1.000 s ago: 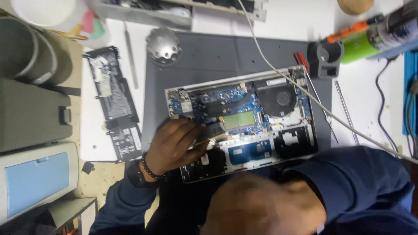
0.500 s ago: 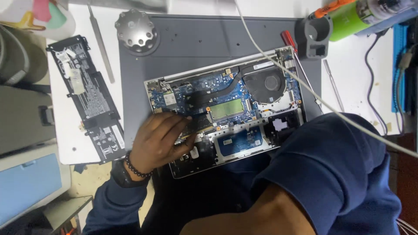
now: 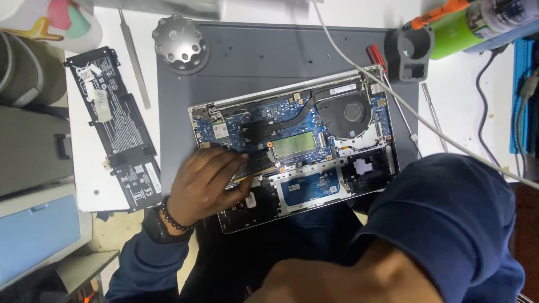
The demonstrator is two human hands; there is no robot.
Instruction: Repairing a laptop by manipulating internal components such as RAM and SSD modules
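An opened laptop (image 3: 359, 168) lies bottom-up on a grey mat (image 3: 269, 56), showing its blue board, a black fan (image 3: 345, 112) and a green module (image 3: 295, 145). My left hand (image 3: 205, 182), with a bead bracelet and a dark watch on the wrist, rests on the board's left part. Its fingertips press together on a black component near a thin pale strip; whether they grip anything is hidden. My right arm in a blue sleeve (image 3: 449, 224) is bent across the lower right, and its hand is out of sight.
A removed black battery (image 3: 115, 129) lies left of the mat, with a thin metal tool (image 3: 133, 56) beside it. A round metal knob (image 3: 179, 42) sits at the mat's top left. A red-handled screwdriver (image 3: 377, 56), a white cable (image 3: 426, 126) and a green-orange tool (image 3: 466, 22) lie at the right. Grey boxes (image 3: 33, 146) stand at the far left.
The view has drifted, so the laptop sits higher and more to the right in the picture. My left hand stays on the same spot of the board.
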